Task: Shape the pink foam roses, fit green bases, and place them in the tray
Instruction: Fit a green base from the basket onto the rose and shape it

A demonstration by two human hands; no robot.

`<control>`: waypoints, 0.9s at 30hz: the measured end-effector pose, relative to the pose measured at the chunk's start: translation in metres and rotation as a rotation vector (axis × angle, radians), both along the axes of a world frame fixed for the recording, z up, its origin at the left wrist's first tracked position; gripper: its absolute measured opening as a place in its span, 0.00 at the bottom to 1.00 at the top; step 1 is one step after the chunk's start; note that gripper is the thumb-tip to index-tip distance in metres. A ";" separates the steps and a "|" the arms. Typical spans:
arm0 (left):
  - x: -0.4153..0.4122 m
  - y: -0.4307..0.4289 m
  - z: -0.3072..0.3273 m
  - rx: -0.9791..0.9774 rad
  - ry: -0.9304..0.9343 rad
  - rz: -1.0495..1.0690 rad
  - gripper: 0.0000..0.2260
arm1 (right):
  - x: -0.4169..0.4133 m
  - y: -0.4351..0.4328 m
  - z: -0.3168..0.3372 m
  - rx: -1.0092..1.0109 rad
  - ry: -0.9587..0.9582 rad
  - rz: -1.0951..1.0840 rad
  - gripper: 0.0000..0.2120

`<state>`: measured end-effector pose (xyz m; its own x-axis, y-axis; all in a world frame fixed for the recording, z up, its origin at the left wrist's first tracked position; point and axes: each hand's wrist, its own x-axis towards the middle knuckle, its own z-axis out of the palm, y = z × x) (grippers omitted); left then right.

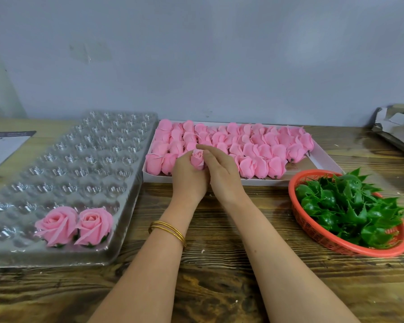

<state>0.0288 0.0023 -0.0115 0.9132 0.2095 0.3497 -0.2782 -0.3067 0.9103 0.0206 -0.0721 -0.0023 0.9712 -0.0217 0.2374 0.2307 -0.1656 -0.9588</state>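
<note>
**Two hands working one rosebud open**

Both hands are meeting just in front of the white box (266, 181) of unshaped buds. The left hand (188, 177) is curling its fingers (183, 157) round a pink rosebud (198, 159), while the right hand (222, 177) is laying nearly straight fingers (208, 152) against its side. This is probably the shaping step.

Next, a green base (350, 206) is waiting in the red basket (294, 206) to the right. The clear tray (68, 148) on the left is carrying only two finished roses (56, 226).

Both thumbs and the bud's underside are hiding behind the hands, so whether petals are being pinched is unclear. The tray's near-left corner is running out of view.
</note>
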 end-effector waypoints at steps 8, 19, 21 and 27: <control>-0.001 -0.001 0.001 -0.033 0.012 -0.055 0.13 | 0.001 -0.009 0.004 0.074 -0.105 -0.080 0.09; -0.005 -0.004 0.002 0.038 0.010 -0.104 0.17 | 0.004 -0.012 0.005 0.334 -0.039 0.046 0.08; -0.005 -0.004 0.000 0.037 -0.001 -0.105 0.15 | 0.004 -0.015 0.005 0.340 -0.020 0.107 0.10; -0.002 -0.001 -0.003 0.053 0.017 -0.084 0.15 | 0.003 -0.022 0.008 0.315 0.001 0.182 0.11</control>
<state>0.0270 0.0008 -0.0145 0.9326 0.1135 0.3426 -0.2898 -0.3303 0.8983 0.0232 -0.0937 0.0057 0.9660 0.0798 0.2460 0.2285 0.1822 -0.9563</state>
